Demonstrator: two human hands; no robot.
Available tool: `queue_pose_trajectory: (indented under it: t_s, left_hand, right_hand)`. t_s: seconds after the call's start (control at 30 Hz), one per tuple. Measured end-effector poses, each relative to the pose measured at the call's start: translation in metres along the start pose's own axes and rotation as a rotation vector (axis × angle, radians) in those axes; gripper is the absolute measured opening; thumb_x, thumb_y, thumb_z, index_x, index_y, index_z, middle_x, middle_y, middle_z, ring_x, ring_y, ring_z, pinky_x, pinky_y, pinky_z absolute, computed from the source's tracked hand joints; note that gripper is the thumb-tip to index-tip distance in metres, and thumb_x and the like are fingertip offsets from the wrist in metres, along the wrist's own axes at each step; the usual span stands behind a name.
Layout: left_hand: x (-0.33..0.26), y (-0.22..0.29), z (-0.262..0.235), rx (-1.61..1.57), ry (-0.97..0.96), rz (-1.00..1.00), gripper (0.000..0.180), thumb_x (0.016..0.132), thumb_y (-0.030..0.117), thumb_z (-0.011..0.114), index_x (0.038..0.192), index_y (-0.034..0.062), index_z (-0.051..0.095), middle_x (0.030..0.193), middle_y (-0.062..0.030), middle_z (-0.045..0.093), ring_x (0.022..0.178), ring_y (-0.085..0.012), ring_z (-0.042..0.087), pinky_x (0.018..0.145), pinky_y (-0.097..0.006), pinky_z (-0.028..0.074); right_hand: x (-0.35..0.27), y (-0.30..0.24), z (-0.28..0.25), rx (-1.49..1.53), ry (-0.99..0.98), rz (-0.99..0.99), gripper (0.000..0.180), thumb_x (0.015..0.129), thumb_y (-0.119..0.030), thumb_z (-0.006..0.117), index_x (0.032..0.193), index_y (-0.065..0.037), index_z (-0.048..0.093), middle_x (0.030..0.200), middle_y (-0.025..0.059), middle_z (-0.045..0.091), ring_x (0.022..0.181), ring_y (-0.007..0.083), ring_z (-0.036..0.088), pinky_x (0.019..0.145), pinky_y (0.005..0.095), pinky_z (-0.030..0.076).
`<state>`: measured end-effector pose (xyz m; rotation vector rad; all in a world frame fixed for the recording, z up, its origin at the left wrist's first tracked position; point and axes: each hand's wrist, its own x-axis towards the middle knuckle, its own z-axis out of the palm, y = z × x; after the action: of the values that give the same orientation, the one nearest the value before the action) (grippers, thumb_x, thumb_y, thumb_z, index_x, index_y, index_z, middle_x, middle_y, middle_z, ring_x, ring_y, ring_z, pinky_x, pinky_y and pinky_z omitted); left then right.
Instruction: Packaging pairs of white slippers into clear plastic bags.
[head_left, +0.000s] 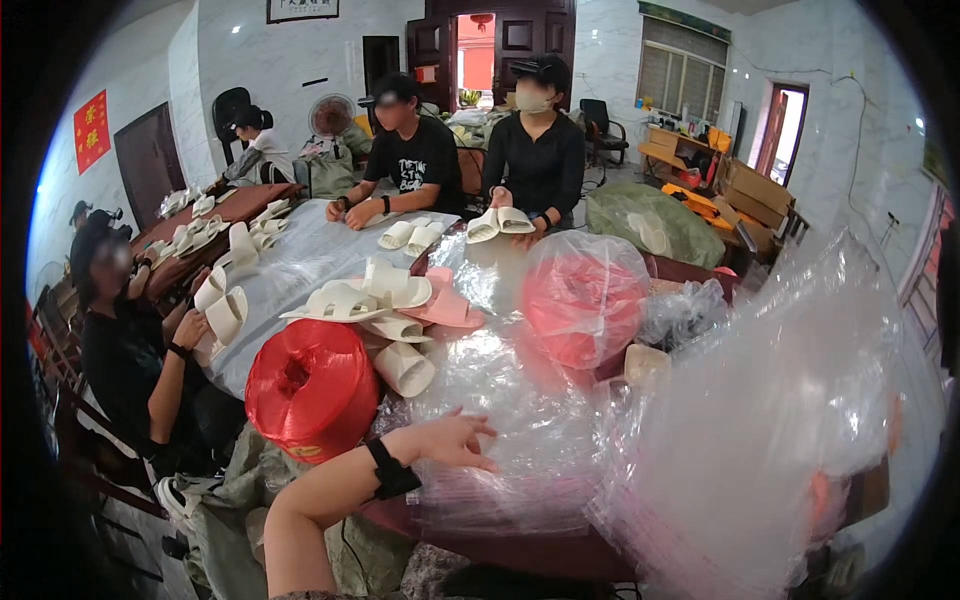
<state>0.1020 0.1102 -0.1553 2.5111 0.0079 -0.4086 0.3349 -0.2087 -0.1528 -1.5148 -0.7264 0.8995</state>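
Observation:
My left hand (450, 440) reaches in over a stack of clear plastic bags (520, 400) at the table's near side, palm down, fingers apart and holding nothing. A black band circles its wrist. At the right a big sheet of clear plastic bags (750, 420) stands raised, spread from the table's edge up toward the wall. My right hand does not show plainly; an orange-pink patch shows through the plastic, and I cannot tell if it is that hand. Left of the stack sits a large red roll of plastic twine (312, 390), with cream slippers (345, 300) and a pink slipper (447, 300) piled behind it.
A red bundle in a clear bag (585, 300) stands beyond the stack. Several people sit around the table; one at the left holds cream slippers (222, 305), another across has a pair (500, 224). Green sacks (655, 222) and cardboard boxes (755, 195) lie at the back right.

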Motion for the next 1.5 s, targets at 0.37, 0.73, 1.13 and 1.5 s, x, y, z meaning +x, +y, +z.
queue_pose_trajectory:
  t_s: [0.37, 0.73, 1.13, 1.5]
  left_hand:
    - [0.023, -0.053, 0.076, 0.486, 0.356, 0.063, 0.042, 0.084, 0.034, 0.063, 0.116, 0.0068, 0.067, 0.124, -0.0131, 0.063, 0.128, -0.0366, 0.052, 0.110, -0.062, 0.029]
    - [-0.012, -0.035, 0.086, 0.379, 0.193, 0.094, 0.041, 0.088, 0.034, 0.061, 0.118, 0.0066, 0.065, 0.122, -0.0144, 0.063, 0.125, -0.0356, 0.054, 0.107, -0.058, 0.034]
    - [-0.034, -0.019, 0.071, 0.228, 0.177, 0.068, 0.040, 0.092, 0.034, 0.059, 0.121, 0.0064, 0.063, 0.120, -0.0159, 0.064, 0.121, -0.0345, 0.056, 0.103, -0.054, 0.040]
    - [-0.084, 0.031, 0.073, 0.043, 0.091, 0.016, 0.040, 0.096, 0.035, 0.057, 0.123, 0.0063, 0.062, 0.118, -0.0172, 0.064, 0.118, -0.0335, 0.058, 0.099, -0.050, 0.045]
  right_hand:
    - [0.067, -0.055, 0.074, 0.016, -0.113, -0.217, 0.019, 0.087, -0.014, 0.065, 0.096, 0.001, 0.072, 0.088, 0.0067, 0.071, 0.081, 0.0167, 0.066, 0.073, 0.0308, 0.052]
    - [0.130, -0.046, 0.103, 0.106, -0.151, -0.352, 0.019, 0.089, -0.014, 0.063, 0.097, 0.001, 0.072, 0.089, 0.0060, 0.071, 0.082, 0.0169, 0.067, 0.074, 0.0308, 0.052]
    - [0.175, 0.008, 0.062, 0.064, -0.260, 0.049, 0.039, 0.079, -0.013, 0.070, 0.115, 0.001, 0.064, 0.096, 0.0075, 0.067, 0.083, 0.0167, 0.064, 0.074, 0.0310, 0.051]
    - [0.188, 0.002, 0.060, 0.088, -0.231, -0.080, 0.045, 0.076, -0.003, 0.068, 0.120, 0.001, 0.062, 0.094, 0.0060, 0.067, 0.081, 0.0147, 0.063, 0.072, 0.0287, 0.051]
